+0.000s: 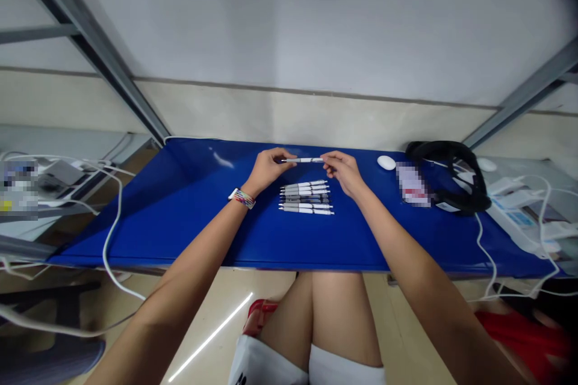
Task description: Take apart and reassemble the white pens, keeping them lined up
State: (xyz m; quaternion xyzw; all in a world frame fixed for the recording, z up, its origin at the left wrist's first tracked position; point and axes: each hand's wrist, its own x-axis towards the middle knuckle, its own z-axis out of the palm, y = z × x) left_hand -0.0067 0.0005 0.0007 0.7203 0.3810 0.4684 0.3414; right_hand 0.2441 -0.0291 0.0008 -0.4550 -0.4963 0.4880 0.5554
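Blue worktop point(180, 216) backed by a pale wall point(217, 111); pen row point(306, 199) on it is my landmark for everything below.

Left hand point(270, 167): thumb and fingers pinched on the grey tip end of the held pen point(307, 160), point sticking out leftward. Wristband point(244, 197) on that wrist. Right hand point(341, 169): fingertips closed on the opposite end. So both hands grip one pen, near level, on the wall side of the pen row and roughly parallel to it. Can't tell if it touches the worktop or hovers.

Pen row itself: several pens side by side, tips left, a couple of darker ones mid-stack. Spacing uneven; exact count unclear where they overlap.

Further out, right of the pen row: white oval object point(386, 162) wall-side, then a blurred-out item point(413, 184), then black headgear point(481, 186), with a white power strip point(510, 219) beyond.

Step in hand, my read: a single pen being held and squared up two-handed, apart from the row. Next move calls for a light pinch at both ends, pen kept parallel, fingers clear of the nearest pens.
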